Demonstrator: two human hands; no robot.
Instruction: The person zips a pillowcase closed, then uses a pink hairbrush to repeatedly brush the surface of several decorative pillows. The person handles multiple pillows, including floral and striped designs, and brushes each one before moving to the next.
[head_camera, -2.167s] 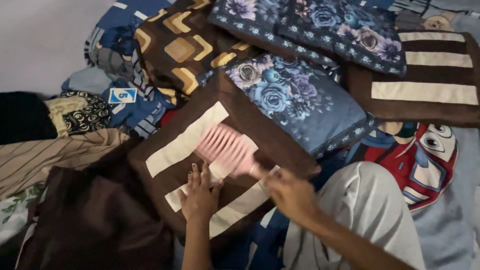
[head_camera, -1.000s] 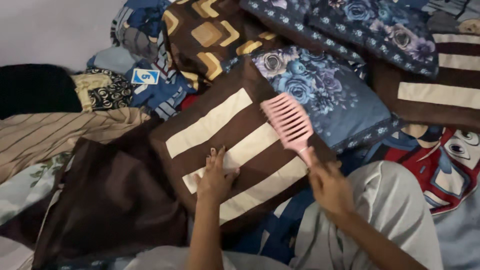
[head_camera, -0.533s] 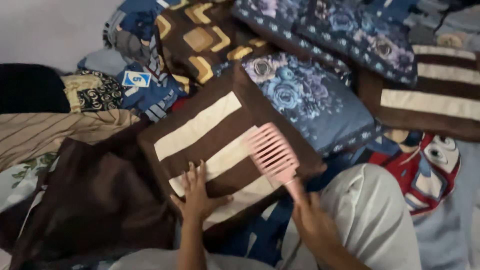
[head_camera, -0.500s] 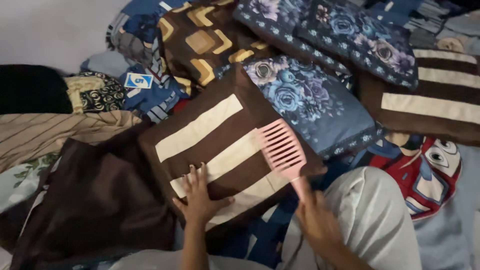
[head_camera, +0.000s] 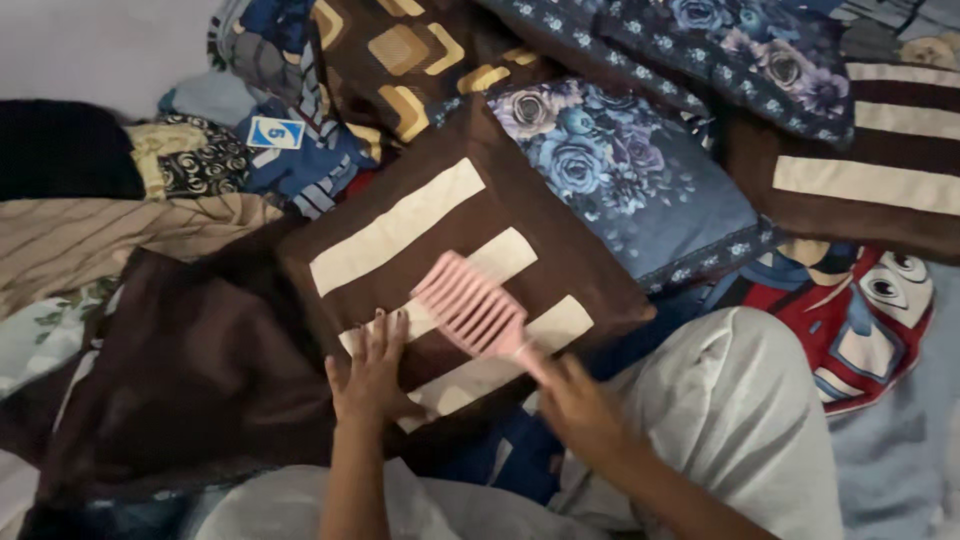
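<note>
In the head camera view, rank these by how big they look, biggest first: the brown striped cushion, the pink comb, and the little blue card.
1. Brown striped cushion, by far the largest.
2. Pink comb, held in the right hand.
3. Blue card, smallest, though it lies farther from the camera, so its true size is less certain.

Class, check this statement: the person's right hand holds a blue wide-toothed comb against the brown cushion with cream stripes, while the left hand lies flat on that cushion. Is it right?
Not quite: the comb is pink, not blue, as the head view shows. The rest stands: the right hand holds it by the handle against the brown cushion with cream stripes, and the left hand lies flat on that cushion.
</note>
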